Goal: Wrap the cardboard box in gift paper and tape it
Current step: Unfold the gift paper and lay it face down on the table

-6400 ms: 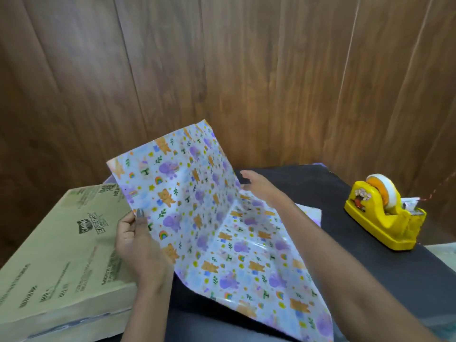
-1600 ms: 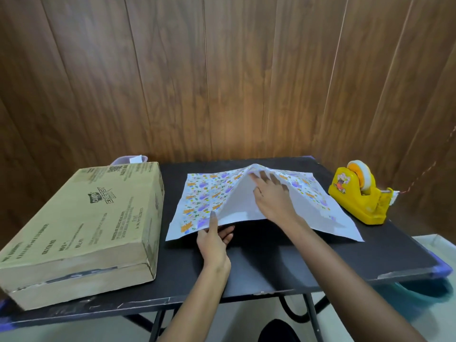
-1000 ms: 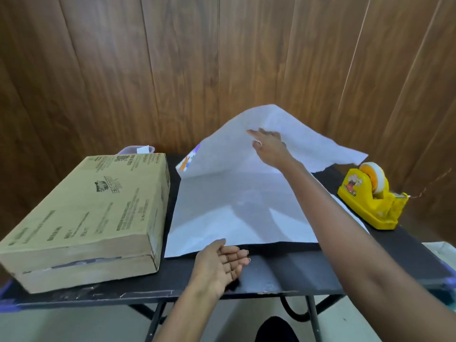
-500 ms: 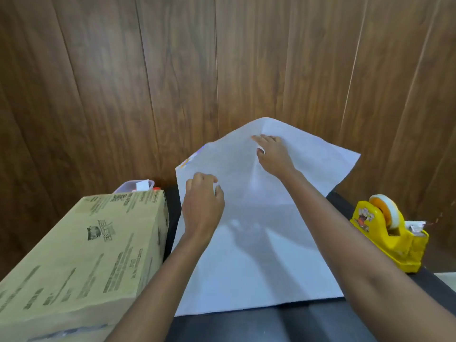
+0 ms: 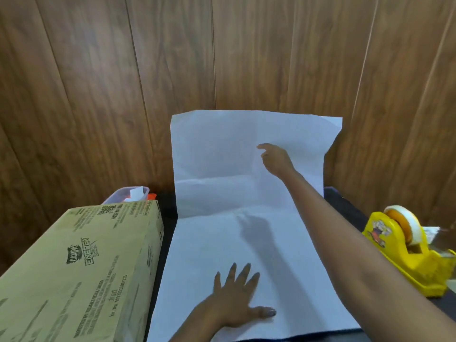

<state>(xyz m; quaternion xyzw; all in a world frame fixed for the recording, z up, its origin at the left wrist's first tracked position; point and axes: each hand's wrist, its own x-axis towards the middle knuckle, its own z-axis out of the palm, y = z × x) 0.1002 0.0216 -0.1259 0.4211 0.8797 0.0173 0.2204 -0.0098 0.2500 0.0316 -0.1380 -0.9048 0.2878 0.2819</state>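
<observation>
Narrowly apart: gift paper (image 5: 209,243), cardboard box (image 5: 86,267).

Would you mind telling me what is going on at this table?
A person is spreading gift paper, white side up, on the black table. The left hand presses flat on its near part; the right hand touches the far part, which leans against the wooden wall. The cardboard box lies unwrapped on the left, a tape dispenser on the right.

A dark table (image 5: 350,211) stands against a brown wood-panelled wall (image 5: 98,95). At its far left sits a clear plastic tub (image 5: 118,195) — white paper (image 5: 137,193) pokes from it, something orange (image 5: 152,195) just beside.
</observation>
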